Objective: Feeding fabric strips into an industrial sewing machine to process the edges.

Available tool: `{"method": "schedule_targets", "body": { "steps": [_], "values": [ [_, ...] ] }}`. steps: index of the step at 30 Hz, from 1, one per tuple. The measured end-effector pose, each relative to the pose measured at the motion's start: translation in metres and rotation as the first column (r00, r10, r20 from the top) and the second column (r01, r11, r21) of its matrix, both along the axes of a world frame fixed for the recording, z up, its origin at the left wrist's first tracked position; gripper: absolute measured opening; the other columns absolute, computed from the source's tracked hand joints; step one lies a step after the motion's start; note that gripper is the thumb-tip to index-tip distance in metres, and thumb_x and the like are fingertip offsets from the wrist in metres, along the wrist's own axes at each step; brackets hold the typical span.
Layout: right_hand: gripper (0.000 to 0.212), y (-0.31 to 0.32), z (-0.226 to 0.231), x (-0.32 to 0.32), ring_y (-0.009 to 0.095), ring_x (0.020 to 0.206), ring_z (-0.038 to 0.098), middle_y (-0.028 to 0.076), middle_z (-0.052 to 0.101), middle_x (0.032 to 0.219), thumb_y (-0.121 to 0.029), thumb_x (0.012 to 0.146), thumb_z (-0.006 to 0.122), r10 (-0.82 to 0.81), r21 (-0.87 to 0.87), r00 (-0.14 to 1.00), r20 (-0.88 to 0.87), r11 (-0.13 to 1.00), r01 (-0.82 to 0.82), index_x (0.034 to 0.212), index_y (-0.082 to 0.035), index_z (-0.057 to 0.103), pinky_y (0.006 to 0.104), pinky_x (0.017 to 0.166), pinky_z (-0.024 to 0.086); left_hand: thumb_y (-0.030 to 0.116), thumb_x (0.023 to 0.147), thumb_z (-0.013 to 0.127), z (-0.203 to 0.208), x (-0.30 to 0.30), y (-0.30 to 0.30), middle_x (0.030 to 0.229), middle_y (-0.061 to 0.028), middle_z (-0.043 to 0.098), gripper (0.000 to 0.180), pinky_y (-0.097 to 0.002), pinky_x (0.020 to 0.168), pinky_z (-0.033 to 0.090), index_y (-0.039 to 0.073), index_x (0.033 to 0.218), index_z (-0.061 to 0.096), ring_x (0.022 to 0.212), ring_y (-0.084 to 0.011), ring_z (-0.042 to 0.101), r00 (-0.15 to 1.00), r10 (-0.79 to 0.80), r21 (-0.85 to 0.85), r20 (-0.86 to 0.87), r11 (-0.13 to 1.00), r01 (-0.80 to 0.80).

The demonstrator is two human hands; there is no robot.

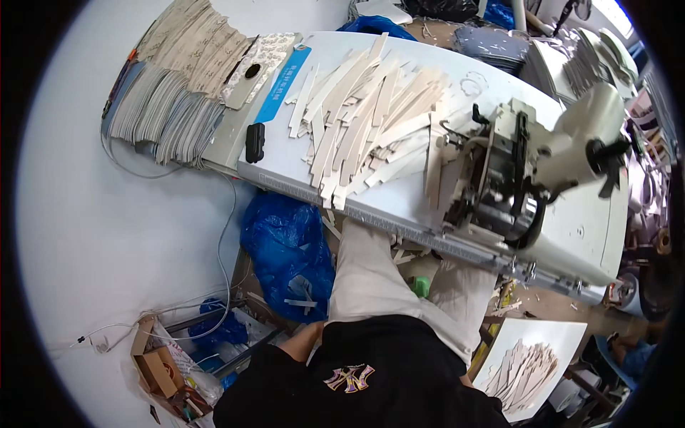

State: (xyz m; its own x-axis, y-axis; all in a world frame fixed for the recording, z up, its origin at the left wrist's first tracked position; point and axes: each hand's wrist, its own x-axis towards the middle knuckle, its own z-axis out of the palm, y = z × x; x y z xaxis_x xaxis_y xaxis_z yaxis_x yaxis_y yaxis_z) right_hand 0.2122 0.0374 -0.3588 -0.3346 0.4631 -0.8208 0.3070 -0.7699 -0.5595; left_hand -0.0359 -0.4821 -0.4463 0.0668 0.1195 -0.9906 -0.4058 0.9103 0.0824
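Observation:
Neither of my hands shows. Part of my left forearm (302, 343) comes out of a black sleeve beside my hip, and its hand is hidden by my body and leg. On the right only a sliver of skin shows at my waist. Ahead of my knees is a pale worktable (278, 153) with a loose heap of cream-coloured fabric or board strips (353, 118). To the right of the heap stands a sewing-type machine (571, 150) with a pale body and dark metal parts. Several strips hang over the table's near edge.
Stacked cut pieces (168, 114) lie at the table's left end. A blue plastic bag (285, 242) sits under the table, left of my legs. At lower left is a cardboard box (158, 367) near a cable. A white board (564, 339) with more strips lies at lower right.

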Motion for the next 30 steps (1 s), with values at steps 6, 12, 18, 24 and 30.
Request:
{"method": "schedule_targets", "body": {
  "steps": [6, 12, 18, 24, 30],
  "values": [
    [0.026, 0.078, 0.017, -0.067, 0.018, 0.111, 0.068, 0.006, 0.075, 0.117, -0.021, 0.11, 0.06, 0.156, 0.032, 0.988, 0.008, 0.987, -0.156, 0.124, -0.003, 0.072, 0.0334, 0.098, 0.053, 0.033, 0.108, 0.061, -0.015, 0.051, -0.024, 0.132, -0.0136, 0.075, 0.037, -0.0417, 0.101, 0.056, 0.014, 0.138, 0.072, 0.124, -0.0308, 0.068, 0.582, 0.812, 0.3, 0.055, 0.542, -0.785],
    [0.027, 0.051, 0.029, -0.027, 0.018, 0.11, 0.068, 0.006, 0.075, 0.116, -0.022, 0.11, 0.06, 0.188, 0.079, 0.982, 0.025, 0.979, -0.19, 0.126, -0.003, 0.071, 0.0332, 0.099, 0.053, 0.037, 0.112, 0.053, 0.006, 0.017, -0.064, 0.142, -0.0142, 0.07, 0.044, -0.0442, 0.103, 0.055, 0.01, 0.146, 0.065, 0.128, -0.0299, 0.066, 0.572, 0.817, 0.253, -0.072, 0.57, -0.782],
    [0.029, -0.028, 0.024, 0.074, 0.018, 0.109, 0.069, 0.006, 0.075, 0.114, -0.023, 0.11, 0.06, 0.172, 0.167, 0.983, 0.057, 0.969, -0.179, 0.127, -0.003, 0.071, 0.033, 0.099, 0.052, 0.026, 0.099, 0.069, 0.041, -0.08, 0.059, 0.103, -0.0188, 0.08, 0.031, -0.045, 0.083, 0.058, 0.004, 0.119, 0.078, 0.092, -0.0314, 0.075, 0.551, -0.148, 0.0, -0.821, 0.966, 0.259],
    [0.03, -0.049, 0.028, 0.085, 0.018, 0.108, 0.069, 0.007, 0.075, 0.113, -0.023, 0.11, 0.06, 0.176, 0.277, 0.984, 0.009, 0.946, -0.172, 0.129, -0.003, 0.071, 0.0329, 0.1, 0.052, 0.021, 0.106, 0.066, 0.234, -0.184, 0.135, 0.094, -0.0098, 0.078, 0.022, -0.032, 0.075, 0.055, 0.005, 0.117, 0.075, 0.084, -0.0174, 0.073, 0.054, 0.408, 0.41, -0.911, 0.912, 0.026],
    [0.033, -0.022, 0.105, 0.076, 0.018, 0.123, 0.063, 0.004, 0.072, 0.123, -0.022, 0.11, 0.062, 0.176, 0.534, 0.977, 0.117, 0.818, -0.212, 0.138, -0.006, 0.066, 0.0323, 0.107, 0.048, 0.019, 0.104, 0.067, 0.37, -0.216, 0.267, 0.101, -0.0134, 0.075, 0.019, -0.0392, 0.08, 0.057, 0.003, 0.111, 0.075, 0.085, -0.0284, 0.073, -0.088, 0.394, 0.313, -0.915, 0.829, 0.463]
  ]
}}
